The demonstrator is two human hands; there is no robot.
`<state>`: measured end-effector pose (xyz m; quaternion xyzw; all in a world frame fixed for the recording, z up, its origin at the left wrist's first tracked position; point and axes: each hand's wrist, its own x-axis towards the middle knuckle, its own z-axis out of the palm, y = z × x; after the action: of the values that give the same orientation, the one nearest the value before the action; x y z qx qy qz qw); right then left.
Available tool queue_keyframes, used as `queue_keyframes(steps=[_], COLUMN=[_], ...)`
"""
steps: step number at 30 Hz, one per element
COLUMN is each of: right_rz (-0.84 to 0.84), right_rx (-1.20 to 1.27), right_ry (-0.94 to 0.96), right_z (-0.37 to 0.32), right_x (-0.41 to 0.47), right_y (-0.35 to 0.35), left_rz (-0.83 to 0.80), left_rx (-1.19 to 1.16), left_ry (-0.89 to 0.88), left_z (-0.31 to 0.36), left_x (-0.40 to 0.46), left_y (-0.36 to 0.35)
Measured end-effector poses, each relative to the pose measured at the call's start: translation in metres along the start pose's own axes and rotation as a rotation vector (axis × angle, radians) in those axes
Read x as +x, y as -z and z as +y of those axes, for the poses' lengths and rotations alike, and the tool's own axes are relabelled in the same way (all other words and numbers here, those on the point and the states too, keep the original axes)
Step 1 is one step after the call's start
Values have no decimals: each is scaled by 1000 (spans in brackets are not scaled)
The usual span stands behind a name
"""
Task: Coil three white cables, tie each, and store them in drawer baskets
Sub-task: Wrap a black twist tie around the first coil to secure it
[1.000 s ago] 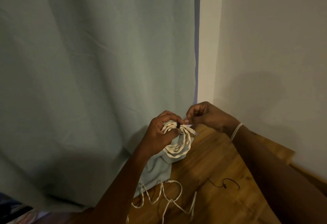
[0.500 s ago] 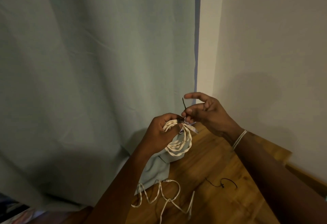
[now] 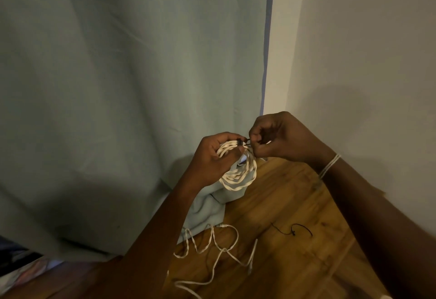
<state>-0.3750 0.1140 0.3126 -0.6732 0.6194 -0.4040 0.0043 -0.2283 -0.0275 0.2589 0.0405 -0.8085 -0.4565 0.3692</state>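
Note:
My left hand (image 3: 212, 157) grips a coiled white cable (image 3: 240, 176) by its top, held above the wooden surface (image 3: 295, 204). A thin black tie (image 3: 241, 142) wraps the coil at the top, just by my left thumb. My right hand (image 3: 276, 138) pinches the free end of that tie, its fingers curled close to the coil. A loose white cable (image 3: 219, 246) lies uncoiled on the wood below. Another black tie (image 3: 293, 230) lies on the wood to its right.
A pale green curtain (image 3: 129, 86) hangs along the left and bunches onto the wood under the coil. A white wall (image 3: 365, 51) stands at the right, meeting the curtain in a corner. No drawer or basket is in view.
My right hand has come down from its raised position, where the tie's end stuck up, and now pinches the tie level with the coil's top. The left hand holds the coil in the same place.

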Motion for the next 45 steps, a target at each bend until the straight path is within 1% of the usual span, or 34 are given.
queue_keyframes(steps=[4, 7, 13, 16, 22, 25, 29, 33, 35, 38, 42, 45], right_rz=[31, 45, -78, -93, -43, 16, 87, 194, 227, 144, 82, 46], right_rx=[-73, -82, -66, -98, -167, -222, -247, -236, -192, -137, -209, -195], right_ry=[17, 9, -5, -16, 9, 24, 45, 51, 22, 8, 51, 86], right_z=[-1, -3, -5, -5, -6, -6, -6, -8, -9, -9, -9, -9], right_x=[-2, -2, 0, 1, 3, 3, 2, 6, 8, 10, 10, 8], right_y=[-2, -3, 4, 5, 3, -3, -12, -18, -15, -6, -2, 2], left_rz=[16, 10, 11, 14, 46, 81, 82, 91, 81, 103, 171, 186], left_rx=[28, 24, 59, 44, 72, 91, 102, 140, 159, 172, 107, 92], left_ry=[-30, -49, -97, -110, -159, -184, -255, -321, -333, -344, -283, -261], left_z=[0, 0, -4, -2, -1, -2, 3, 10, 11, 10, 8, 8], left_x=[0, 1, 4, 5, 6, 8, 9, 15, 17, 14, 11, 9], left_y=[1, 0, 4, 4, 5, 4, 2, 5, 7, 6, 5, 6])
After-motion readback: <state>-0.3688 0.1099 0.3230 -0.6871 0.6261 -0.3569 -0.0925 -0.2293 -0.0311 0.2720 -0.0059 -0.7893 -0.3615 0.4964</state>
